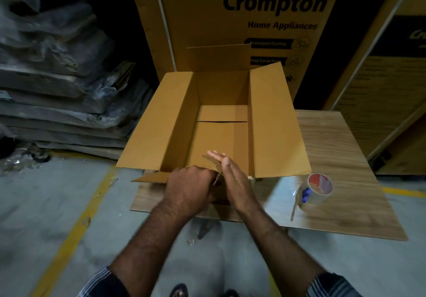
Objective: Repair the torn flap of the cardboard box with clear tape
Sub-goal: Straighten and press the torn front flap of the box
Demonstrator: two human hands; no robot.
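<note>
An open brown cardboard box (pixel 272 121) stands on a low wooden table (pixel 345 158), its side flaps spread outward. The near flap (pixel 211 159) is torn, with a ragged corrugated edge sticking up between my hands. My left hand (pixel 189 186) is closed on the flap's left part at the box's near edge. My right hand (pixel 232 177) is flat with fingers straight, pressed against the torn piece from the right. A roll of clear tape (pixel 319 188) with a red core label lies on the table to the right of the box, untouched.
Tall printed appliance cartons (pixel 265 20) stand right behind the table and at the right (pixel 391 89). Stacked plastic-wrapped slabs (pixel 57 89) fill the left. Grey floor with yellow lines (pixel 76 223) lies around the table's near edge.
</note>
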